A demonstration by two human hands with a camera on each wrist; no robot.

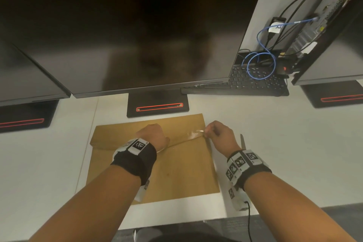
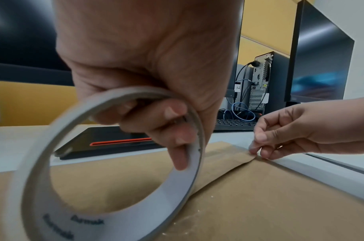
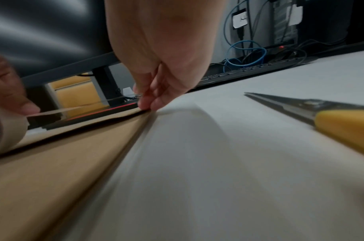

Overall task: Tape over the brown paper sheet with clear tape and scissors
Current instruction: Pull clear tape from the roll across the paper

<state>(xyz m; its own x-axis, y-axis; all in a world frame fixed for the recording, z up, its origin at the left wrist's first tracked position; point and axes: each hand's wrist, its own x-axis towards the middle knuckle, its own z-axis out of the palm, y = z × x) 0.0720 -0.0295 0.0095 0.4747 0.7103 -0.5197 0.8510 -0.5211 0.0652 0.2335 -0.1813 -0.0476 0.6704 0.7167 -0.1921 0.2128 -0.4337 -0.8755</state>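
Observation:
A brown paper sheet (image 1: 176, 173) lies flat on the white desk in front of the monitor stand. My left hand (image 1: 153, 136) grips the clear tape roll (image 2: 106, 171), fingers curled through its white core, holding it over the sheet's middle. A strip of clear tape (image 1: 193, 134) stretches from the roll to my right hand (image 1: 216, 133), which pinches the strip's free end at the sheet's right edge (image 3: 148, 112). The scissors (image 3: 325, 112), steel blades with a yellow handle, lie on the desk right of my right wrist; only their tip (image 1: 242, 140) shows in the head view.
A large dark monitor (image 1: 137, 31) on a black stand (image 1: 158, 106) looms just behind the sheet. A black keyboard (image 1: 255, 82), blue cable and a computer tower (image 1: 324, 15) sit at the back right. More monitor stands flank both sides.

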